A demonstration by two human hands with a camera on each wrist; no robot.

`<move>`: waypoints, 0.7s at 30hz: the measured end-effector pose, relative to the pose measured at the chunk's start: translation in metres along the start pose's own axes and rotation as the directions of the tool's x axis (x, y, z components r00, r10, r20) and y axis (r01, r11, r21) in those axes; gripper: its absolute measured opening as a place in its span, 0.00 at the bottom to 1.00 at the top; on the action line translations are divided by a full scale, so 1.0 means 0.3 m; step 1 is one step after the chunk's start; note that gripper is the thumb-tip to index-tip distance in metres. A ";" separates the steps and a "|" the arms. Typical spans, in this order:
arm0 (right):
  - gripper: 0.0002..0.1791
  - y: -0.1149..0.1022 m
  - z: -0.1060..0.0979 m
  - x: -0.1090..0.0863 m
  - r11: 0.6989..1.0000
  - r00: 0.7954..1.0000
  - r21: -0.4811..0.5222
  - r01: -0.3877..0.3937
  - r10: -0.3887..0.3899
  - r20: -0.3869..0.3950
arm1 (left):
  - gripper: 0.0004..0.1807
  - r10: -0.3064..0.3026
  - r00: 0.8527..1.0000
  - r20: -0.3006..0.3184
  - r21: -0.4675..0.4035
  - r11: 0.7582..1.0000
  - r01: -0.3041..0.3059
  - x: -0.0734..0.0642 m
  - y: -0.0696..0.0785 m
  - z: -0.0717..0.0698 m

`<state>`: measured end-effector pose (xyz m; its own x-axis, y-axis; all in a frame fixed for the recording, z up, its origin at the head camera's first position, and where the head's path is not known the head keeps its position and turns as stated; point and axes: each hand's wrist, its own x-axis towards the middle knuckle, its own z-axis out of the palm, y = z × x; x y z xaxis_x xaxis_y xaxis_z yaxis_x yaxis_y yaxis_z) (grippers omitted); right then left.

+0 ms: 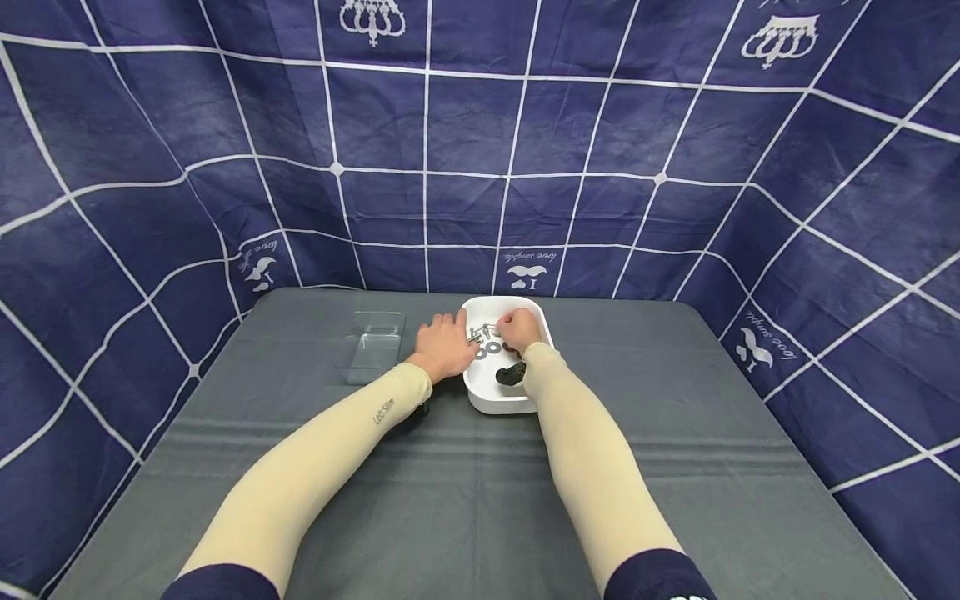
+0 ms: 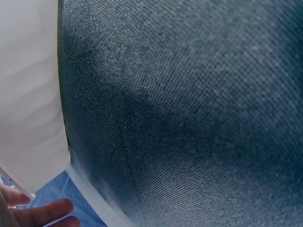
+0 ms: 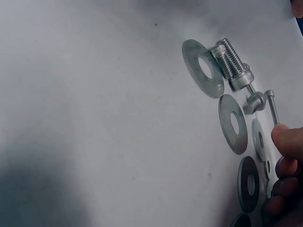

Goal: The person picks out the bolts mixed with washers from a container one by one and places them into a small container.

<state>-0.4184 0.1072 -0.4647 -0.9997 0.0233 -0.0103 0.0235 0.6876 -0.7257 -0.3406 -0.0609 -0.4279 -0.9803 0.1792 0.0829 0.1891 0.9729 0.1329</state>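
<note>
Head view shows us a white rectangular plastic tray (image 1: 501, 407) near the far edge of the grey cloth-covered bench (image 1: 420, 517). At its left rim is the left hand (image 1: 447, 346); the right hand (image 1: 520, 327) reaches inside, and a bump could, we judge, shift the tray.

Left wrist view gives us the left fingers extended, grasping nothing; so light a brace might let the tray slide.

Right wrist view shows us the right fingers pinching a thin silver metal screw (image 3: 272, 105) inside the tray; held near one end, it might slip. Thick silver threaded bolts (image 3: 232, 59) and flat round grey metal washers (image 3: 192, 63) lie close, so a careless knuckle could scatter them.
</note>
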 end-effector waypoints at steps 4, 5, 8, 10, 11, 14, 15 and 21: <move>0.08 -0.002 -0.009 -0.003 1.000 1.000 0.028 -0.010 0.010 0.012 | 0.41 -0.003 1.000 0.001 0.004 1.000 0.003 0.004 0.005 -0.002; 0.08 -0.004 -0.010 -0.005 0.999 1.000 0.035 -0.012 0.011 0.013 | 0.41 -0.003 1.000 0.001 0.005 1.000 0.003 0.006 0.006 -0.002; 0.09 -0.013 -0.015 -0.013 0.999 1.000 0.052 -0.014 0.013 0.004 | 0.41 0.009 1.000 -0.003 0.017 1.000 -0.009 0.009 0.005 -0.001; 0.10 -0.022 -0.018 -0.017 0.998 1.000 0.066 -0.017 0.017 0.000 | 0.41 0.024 1.000 -0.010 0.038 0.999 -0.024 0.012 0.005 -0.004; 0.10 -0.027 -0.021 -0.019 0.997 1.000 0.076 -0.019 0.019 0.000 | 0.41 0.032 0.999 -0.013 0.052 0.998 -0.031 0.014 0.004 -0.006; 0.10 -0.040 -0.027 -0.021 0.995 0.999 0.094 -0.033 0.032 0.009 | 0.41 0.044 0.999 -0.009 0.081 0.996 -0.043 0.018 0.004 -0.014; 0.10 -0.043 -0.031 -0.022 0.995 0.999 0.092 -0.032 0.031 0.014 | 0.41 0.044 0.999 -0.007 0.083 0.996 -0.044 0.018 0.004 -0.016; 0.10 -0.048 -0.047 -0.024 0.997 0.999 0.071 -0.021 0.019 0.034 | 0.40 0.050 0.999 0.004 0.074 0.996 -0.050 0.019 -0.003 -0.014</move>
<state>-0.4115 0.1073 -0.4445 -0.9988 0.0117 -0.0476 0.0442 0.6333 -0.7726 -0.3460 -0.0613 -0.4234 -0.9700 0.2280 0.0850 0.2330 0.9709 0.0549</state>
